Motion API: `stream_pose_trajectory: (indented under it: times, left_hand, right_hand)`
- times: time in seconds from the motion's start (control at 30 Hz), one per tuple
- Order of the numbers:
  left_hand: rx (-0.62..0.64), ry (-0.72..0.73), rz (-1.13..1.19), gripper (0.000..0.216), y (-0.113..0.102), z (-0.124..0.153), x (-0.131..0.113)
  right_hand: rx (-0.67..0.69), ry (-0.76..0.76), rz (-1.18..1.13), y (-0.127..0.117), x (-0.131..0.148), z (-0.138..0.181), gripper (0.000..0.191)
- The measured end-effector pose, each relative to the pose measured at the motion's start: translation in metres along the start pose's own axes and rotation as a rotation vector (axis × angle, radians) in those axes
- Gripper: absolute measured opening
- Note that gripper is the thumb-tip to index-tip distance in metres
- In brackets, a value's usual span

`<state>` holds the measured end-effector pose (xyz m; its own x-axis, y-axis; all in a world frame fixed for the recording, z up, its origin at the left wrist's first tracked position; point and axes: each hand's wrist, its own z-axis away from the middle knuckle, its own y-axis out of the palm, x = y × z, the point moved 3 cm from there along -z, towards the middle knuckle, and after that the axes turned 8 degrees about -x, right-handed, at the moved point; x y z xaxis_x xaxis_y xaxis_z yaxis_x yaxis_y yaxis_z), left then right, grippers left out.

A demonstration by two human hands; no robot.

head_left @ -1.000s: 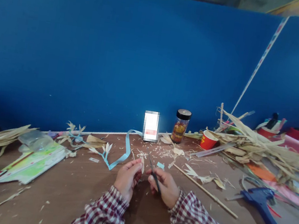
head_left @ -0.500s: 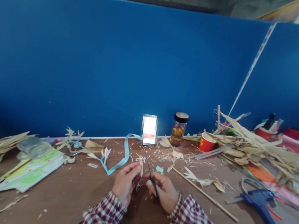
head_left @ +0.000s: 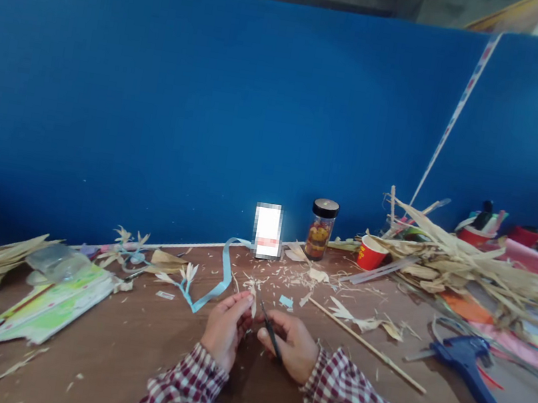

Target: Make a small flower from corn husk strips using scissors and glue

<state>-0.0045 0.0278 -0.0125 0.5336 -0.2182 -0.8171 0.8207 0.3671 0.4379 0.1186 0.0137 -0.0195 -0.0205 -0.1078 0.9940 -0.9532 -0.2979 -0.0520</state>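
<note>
Between the fingertips of my left hand [head_left: 227,324] is a small pale piece of dried husk [head_left: 254,299], pinched upright. My right hand [head_left: 292,341] is closed around dark scissors [head_left: 272,331], whose tips point up and left beside the husk piece. The two hands are close together over the brown table, apart by a small gap. Light shavings [head_left: 283,274] are scattered just beyond the fingers. A light blue ribbon [head_left: 223,282] curls to the left of my left hand, by a small white flower of husk petals on a blue stem [head_left: 188,287].
A thin stick [head_left: 368,346] and a blue glue gun [head_left: 479,384] lie to the right. Behind stand a black-lidded jar [head_left: 321,231], a red paper cup [head_left: 371,253] and a heap of dried husks [head_left: 447,255]. A green-and-white sheet [head_left: 56,301] lies left. A blue partition [head_left: 210,119] closes the back.
The scissors have tilted a little and their tips sit closer to the husk piece. My left hand stays nearly in place. The whole view has shifted slightly.
</note>
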Motion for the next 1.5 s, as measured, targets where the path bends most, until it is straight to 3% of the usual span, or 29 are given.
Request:
stream_pose_trajectory:
  times: [0.77,0.97,1.2,1.5]
  left_hand:
    - [0.013,-0.041,0.065,0.012,0.002,0.003,-0.001]
    - [0.020,-0.014,0.054,0.029,0.001,-0.001,0.001]
    - [-0.031,-0.035,0.013,0.011,0.000,0.000,0.002]
    - [-0.007,-0.014,0.038,0.009,0.000,0.000,0.001]
  right_hand:
    - [-0.030,0.100,-0.094,-0.003,-0.010,-0.002,0.033]
    - [-0.019,0.069,-0.091,-0.002,-0.010,-0.002,0.031]
    - [-0.007,0.052,-0.072,-0.001,-0.010,-0.002,0.030]
    - [0.021,0.026,0.013,-0.001,-0.007,-0.001,0.030]
